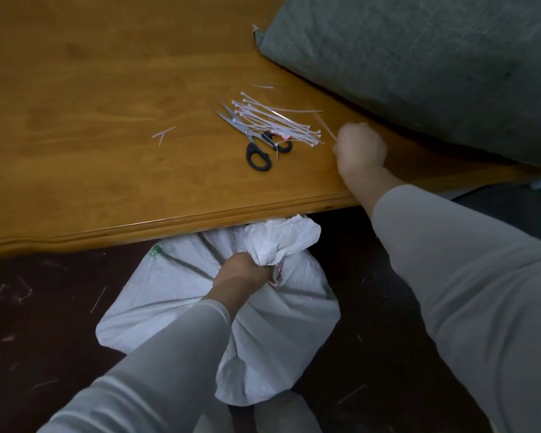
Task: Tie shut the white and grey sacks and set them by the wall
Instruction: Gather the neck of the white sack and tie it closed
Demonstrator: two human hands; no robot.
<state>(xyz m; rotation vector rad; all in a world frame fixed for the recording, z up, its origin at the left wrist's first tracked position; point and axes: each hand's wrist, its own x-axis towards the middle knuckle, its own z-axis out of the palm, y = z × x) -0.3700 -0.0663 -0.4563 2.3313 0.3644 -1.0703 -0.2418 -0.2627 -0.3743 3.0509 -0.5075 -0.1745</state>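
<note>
Down on the dark floor (44, 307), the left hand (244, 270) squeezes the white sack (175, 295) neck shut, and if it slips while the right hand (359, 148) pinches one zip tie (325, 126), the sack could pop open.

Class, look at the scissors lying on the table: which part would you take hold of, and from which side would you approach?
Grip the scissors by the outer black handle loop, coming from the near table edge. The blades point away from the person, so the handles lie closest, and that loop lies clear. The other loop sits partly under the pile of cable ties, so it is harder to reach.
</note>
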